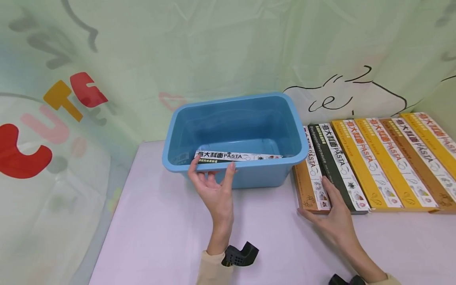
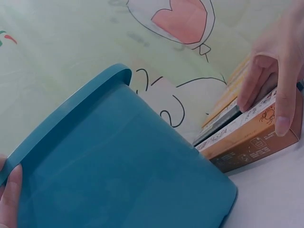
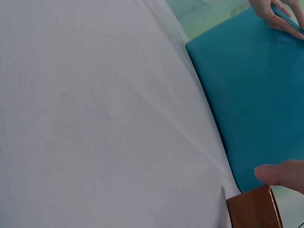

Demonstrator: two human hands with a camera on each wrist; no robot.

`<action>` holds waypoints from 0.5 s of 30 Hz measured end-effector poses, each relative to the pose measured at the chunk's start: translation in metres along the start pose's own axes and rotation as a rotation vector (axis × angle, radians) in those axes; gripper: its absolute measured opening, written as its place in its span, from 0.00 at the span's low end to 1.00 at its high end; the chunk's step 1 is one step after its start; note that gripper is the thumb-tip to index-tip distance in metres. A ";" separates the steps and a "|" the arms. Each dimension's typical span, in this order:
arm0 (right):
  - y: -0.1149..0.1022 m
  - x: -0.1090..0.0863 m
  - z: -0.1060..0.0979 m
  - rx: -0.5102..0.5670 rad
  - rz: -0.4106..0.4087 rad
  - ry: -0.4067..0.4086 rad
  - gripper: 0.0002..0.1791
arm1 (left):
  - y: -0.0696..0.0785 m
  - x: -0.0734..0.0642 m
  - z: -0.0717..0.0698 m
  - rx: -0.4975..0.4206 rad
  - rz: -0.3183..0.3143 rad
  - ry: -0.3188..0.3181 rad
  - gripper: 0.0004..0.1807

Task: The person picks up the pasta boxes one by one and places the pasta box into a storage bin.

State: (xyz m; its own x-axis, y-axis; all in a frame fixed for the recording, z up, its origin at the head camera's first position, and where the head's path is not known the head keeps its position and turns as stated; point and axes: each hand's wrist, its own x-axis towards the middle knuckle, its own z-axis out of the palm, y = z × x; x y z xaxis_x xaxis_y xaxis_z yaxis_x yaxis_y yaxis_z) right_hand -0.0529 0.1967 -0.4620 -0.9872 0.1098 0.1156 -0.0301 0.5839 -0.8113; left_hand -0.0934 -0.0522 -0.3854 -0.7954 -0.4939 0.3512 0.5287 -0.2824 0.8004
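Observation:
My left hand [image 1: 215, 194] grips the near rim of a blue plastic bin [image 1: 231, 178], fingers over the rim and thumb against it. Inside the bin, along its near wall, lies a pasta box [image 1: 238, 156] with a white printed face, partly hidden by the rim. To the right, my right hand [image 1: 336, 219] holds the near end of a brown pasta box [image 1: 308, 194]. Its thumb [image 2: 283, 121] lies along the brown side, and the fingers reach over to the seam with the black pasta box [image 1: 335, 170].
Several yellow and brown pasta boxes [image 1: 384, 170] lie side by side to the right of the black one. A white cloth [image 1: 160, 237] covers the table. Behind the bin hangs a printed green curtain [image 1: 221, 47].

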 end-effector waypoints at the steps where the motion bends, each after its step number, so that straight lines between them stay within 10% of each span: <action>1: 0.000 0.000 0.001 0.001 0.002 0.000 0.67 | 0.000 0.000 0.000 0.001 0.000 -0.001 0.43; 15: -0.006 0.009 0.012 -0.026 0.116 -0.019 0.77 | 0.001 0.000 0.001 -0.006 0.001 -0.001 0.43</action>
State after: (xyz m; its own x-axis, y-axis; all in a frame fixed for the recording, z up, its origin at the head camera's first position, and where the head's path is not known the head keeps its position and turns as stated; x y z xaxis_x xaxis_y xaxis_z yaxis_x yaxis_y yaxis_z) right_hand -0.0635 0.1842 -0.4626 -0.9866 0.1630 0.0111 0.0883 0.5889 -0.8034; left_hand -0.0930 -0.0518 -0.3837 -0.7953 -0.4932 0.3526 0.5314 -0.2871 0.7970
